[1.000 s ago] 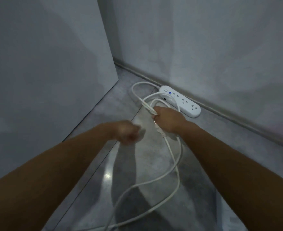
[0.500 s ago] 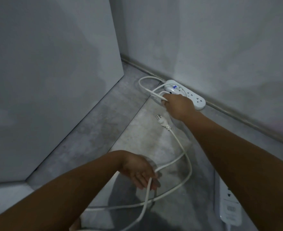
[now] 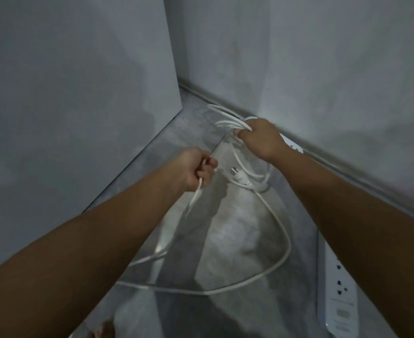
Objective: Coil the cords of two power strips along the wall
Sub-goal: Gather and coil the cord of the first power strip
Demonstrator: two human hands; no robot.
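Note:
A white power strip lies along the far wall's base, mostly hidden behind my right hand. That hand is closed on several gathered loops of white cord just left of the strip. My left hand is fisted around a loose stretch of the same cord, which sweeps in a wide curve over the floor. The cord's plug rests on the floor between my hands. A second white power strip lies at the lower right, partly under my right forearm.
A grey panel stands on the left and meets the wall at a narrow corner. A baseboard runs along the wall. The floor is glossy grey tile. Toes show at the bottom edge.
My left hand rose from the floor with the cord and closed into a fist nearer my right hand. My right hand shifted slightly left along the strip, holding the loops.

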